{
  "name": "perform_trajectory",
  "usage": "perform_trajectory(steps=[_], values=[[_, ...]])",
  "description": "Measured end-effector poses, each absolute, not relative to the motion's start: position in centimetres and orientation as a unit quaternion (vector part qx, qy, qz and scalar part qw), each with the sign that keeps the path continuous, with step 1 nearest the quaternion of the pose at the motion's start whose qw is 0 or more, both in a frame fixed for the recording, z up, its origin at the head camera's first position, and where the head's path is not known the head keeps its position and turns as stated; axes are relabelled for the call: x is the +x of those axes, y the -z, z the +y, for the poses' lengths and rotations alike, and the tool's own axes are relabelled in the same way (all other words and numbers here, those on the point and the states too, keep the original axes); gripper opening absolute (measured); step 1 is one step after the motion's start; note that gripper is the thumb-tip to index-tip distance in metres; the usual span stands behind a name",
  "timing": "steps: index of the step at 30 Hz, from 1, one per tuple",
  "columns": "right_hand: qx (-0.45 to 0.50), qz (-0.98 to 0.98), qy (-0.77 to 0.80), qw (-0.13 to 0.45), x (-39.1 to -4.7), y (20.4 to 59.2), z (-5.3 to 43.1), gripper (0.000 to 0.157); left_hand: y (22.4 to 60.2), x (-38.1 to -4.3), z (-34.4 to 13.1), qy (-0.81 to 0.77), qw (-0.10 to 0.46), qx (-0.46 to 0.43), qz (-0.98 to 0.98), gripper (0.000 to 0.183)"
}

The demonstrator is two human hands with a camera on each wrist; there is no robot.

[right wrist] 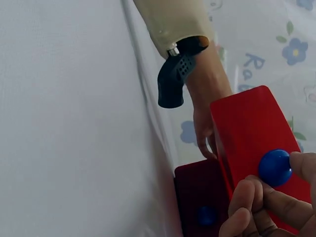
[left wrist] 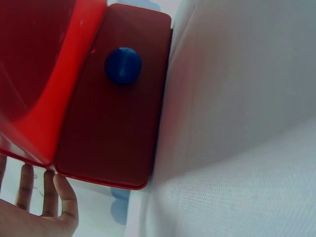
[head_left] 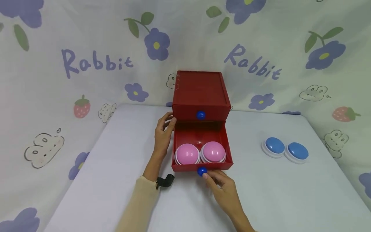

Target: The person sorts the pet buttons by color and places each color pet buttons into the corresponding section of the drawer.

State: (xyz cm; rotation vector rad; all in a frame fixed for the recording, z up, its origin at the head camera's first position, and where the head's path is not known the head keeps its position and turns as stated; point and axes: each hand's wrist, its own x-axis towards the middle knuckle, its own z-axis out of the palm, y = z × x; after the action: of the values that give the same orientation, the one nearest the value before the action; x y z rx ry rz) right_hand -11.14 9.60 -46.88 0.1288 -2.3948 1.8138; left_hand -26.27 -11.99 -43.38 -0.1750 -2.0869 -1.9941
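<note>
A red two-drawer box [head_left: 200, 87] stands at the back of the table, its lower drawer [head_left: 202, 167] pulled out and its upper drawer [head_left: 185, 113] closed. Two pink domed buttons with white bases, a left one [head_left: 187, 154] and a right one [head_left: 214, 151], sit side by side in the front of the lower drawer. My right hand [head_left: 224, 190] pinches that drawer's round blue knob [right wrist: 275, 168] between thumb and fingers. Against the box's left side rests my left hand [head_left: 163, 134], fingers extended; in the left wrist view its fingertips [left wrist: 63, 185] touch the red edge.
Two blue domed buttons with white bases, one [head_left: 274, 146] beside the other [head_left: 297, 151], lie on the white tabletop [head_left: 290, 193] to the right. A printed cloth [head_left: 191, 38] hangs behind the box. A black wrist device [head_left: 166, 181] juts from the left sleeve.
</note>
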Motion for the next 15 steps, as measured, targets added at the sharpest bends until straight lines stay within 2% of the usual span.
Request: perform_trajectory(steps=[8, 15], values=[[0.026, -0.783, -0.619, 0.065, -11.0, 47.1, 9.3, 0.014, 46.2, -28.2, -12.2, 0.683, 0.131, -0.062, -0.716, 0.049], [0.012, -0.776, -0.629, 0.051, -11.0, 47.3, 8.9, 0.014, 46.2, -28.1, -12.6, 0.683, 0.142, -0.065, -0.713, 0.046]])
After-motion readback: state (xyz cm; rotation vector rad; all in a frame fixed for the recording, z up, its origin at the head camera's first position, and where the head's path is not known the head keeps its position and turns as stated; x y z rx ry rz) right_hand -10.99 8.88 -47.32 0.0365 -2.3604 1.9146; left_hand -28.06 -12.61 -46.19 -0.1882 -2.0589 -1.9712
